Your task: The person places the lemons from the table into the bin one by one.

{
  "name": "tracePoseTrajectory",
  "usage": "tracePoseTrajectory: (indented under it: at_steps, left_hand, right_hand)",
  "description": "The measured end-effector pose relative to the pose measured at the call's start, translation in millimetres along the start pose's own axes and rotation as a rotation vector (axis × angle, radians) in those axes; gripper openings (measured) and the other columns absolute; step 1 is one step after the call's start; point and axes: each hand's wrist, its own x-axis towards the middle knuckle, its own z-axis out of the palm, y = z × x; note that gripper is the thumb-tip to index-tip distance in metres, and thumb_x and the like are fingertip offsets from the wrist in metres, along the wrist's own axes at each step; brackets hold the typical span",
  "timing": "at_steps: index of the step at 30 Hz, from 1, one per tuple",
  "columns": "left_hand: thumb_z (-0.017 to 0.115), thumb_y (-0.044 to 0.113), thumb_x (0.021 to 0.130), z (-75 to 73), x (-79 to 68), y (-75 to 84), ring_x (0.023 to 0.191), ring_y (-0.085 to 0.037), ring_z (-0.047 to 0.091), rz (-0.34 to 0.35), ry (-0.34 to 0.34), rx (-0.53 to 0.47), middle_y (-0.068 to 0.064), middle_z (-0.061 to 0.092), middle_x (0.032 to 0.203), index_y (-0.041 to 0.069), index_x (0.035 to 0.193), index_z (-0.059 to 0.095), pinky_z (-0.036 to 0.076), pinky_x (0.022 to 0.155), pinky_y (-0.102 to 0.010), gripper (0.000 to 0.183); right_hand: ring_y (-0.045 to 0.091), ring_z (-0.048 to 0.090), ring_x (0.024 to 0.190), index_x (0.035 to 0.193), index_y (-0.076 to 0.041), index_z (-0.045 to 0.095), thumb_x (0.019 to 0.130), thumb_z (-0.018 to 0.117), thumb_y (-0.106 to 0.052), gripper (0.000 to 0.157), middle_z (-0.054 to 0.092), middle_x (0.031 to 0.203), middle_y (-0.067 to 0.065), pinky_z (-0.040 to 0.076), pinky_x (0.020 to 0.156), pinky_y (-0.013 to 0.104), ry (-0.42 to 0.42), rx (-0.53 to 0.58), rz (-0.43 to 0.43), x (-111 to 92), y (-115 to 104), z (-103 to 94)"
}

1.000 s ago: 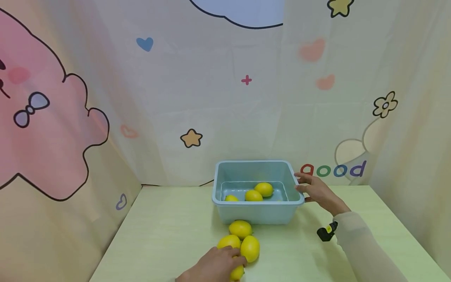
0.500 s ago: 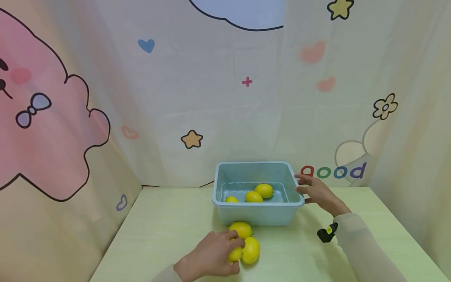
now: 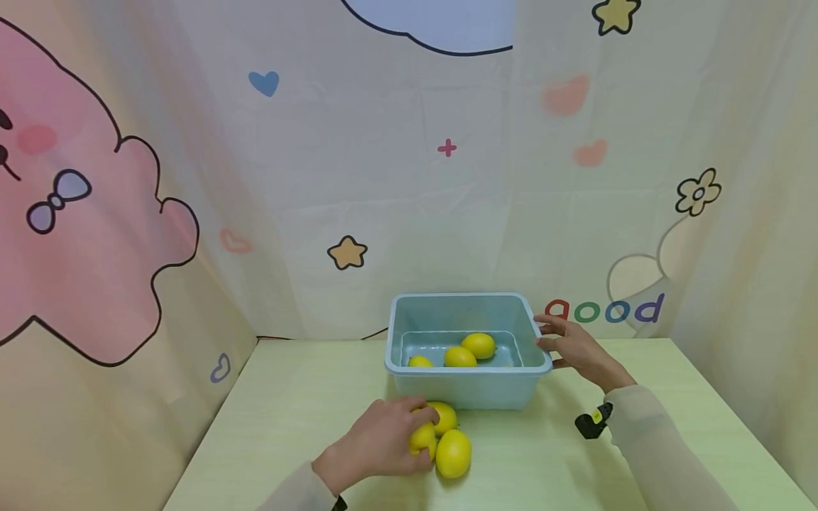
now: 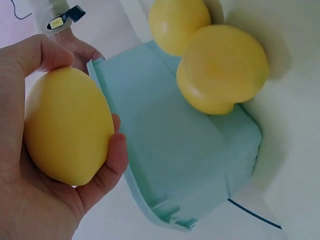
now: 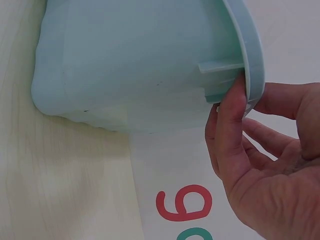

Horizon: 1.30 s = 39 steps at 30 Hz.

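Note:
My left hand (image 3: 383,441) holds a yellow lemon (image 4: 69,125), its thumb and fingers curled round the fruit. In the left wrist view the lemon is raised beside the light blue plastic basin (image 3: 466,389). Several more lemons lie on the table in front of the basin, one (image 3: 454,454) to the right of the hand and another (image 3: 443,417) beyond it. A third shows in the left wrist view, partly behind its neighbour (image 4: 225,62). At the basin's right end my right hand (image 3: 578,351) pinches the rim (image 5: 252,55) between thumb and fingers.
Inside the basin sit three visible lemons, one of them (image 3: 478,345) towards the back; its front wall hides part of the inside. The pale wood-look table (image 3: 287,404) meets a printed curtain (image 3: 307,177) behind the basin, with more curtain at both sides.
From the near end of the lemon group, my left hand has lifted a lemon and carried it forward over the others, towards the basin. The right hand stays on the rim.

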Motion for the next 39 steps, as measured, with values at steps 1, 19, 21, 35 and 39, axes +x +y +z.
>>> tracePoseTrajectory:
  at_steps: [1,19,21,35,39]
  left_hand:
    - [0.068,0.04,0.08,-2.2,1.4,-0.8,0.082,-0.008,0.056,-0.005,0.006,0.005,0.007,0.062,0.109,0.028,0.115,0.066,0.04,0.057,-0.022,0.037]
    - [0.066,0.035,0.081,-43.5,35.0,-18.3,0.077,-0.009,0.052,-0.01,0.1,0.038,0.006,0.063,0.103,0.022,0.114,0.067,0.039,0.054,-0.019,0.035]
    - [0.065,0.035,0.081,-45.5,38.4,-19.9,0.076,-0.009,0.051,-0.017,0.103,0.036,0.006,0.062,0.102,0.022,0.114,0.066,0.038,0.053,-0.018,0.035]
    - [0.063,0.034,0.082,-72.6,66.6,-37.1,0.071,-0.008,0.05,-0.071,0.144,0.02,0.007,0.062,0.102,0.023,0.113,0.067,0.041,0.056,-0.021,0.033]
    - [0.063,0.035,0.083,-83.7,75.9,-42.0,0.072,-0.009,0.05,-0.098,0.145,0.005,0.007,0.062,0.104,0.023,0.113,0.066,0.043,0.057,-0.023,0.032]
  right_hand:
    - [0.048,0.045,0.13,0.155,-0.008,0.025,0.098,0.056,-0.016,0.066,0.035,0.148,0.028,0.056,0.092,0.053,0.0,0.0,-0.001,0,0,-0.1]
    - [0.046,0.047,0.129,0.154,-0.006,0.026,0.097,0.057,-0.016,0.066,0.036,0.147,0.027,0.056,0.092,0.053,0.002,0.015,0.007,1,0,-1.7]
    - [0.045,0.047,0.128,0.154,-0.005,0.026,0.097,0.057,-0.016,0.065,0.037,0.146,0.027,0.056,0.092,0.052,0.003,0.017,0.008,1,1,-1.2]
    - [0.045,0.048,0.128,0.153,-0.004,0.026,0.097,0.057,-0.016,0.065,0.038,0.146,0.027,0.057,0.091,0.051,0.004,0.009,0.004,1,0,-1.4]
    - [0.045,0.048,0.128,0.153,-0.004,0.027,0.097,0.057,-0.016,0.065,0.037,0.146,0.027,0.057,0.091,0.051,0.004,0.012,0.006,1,0,-2.2]
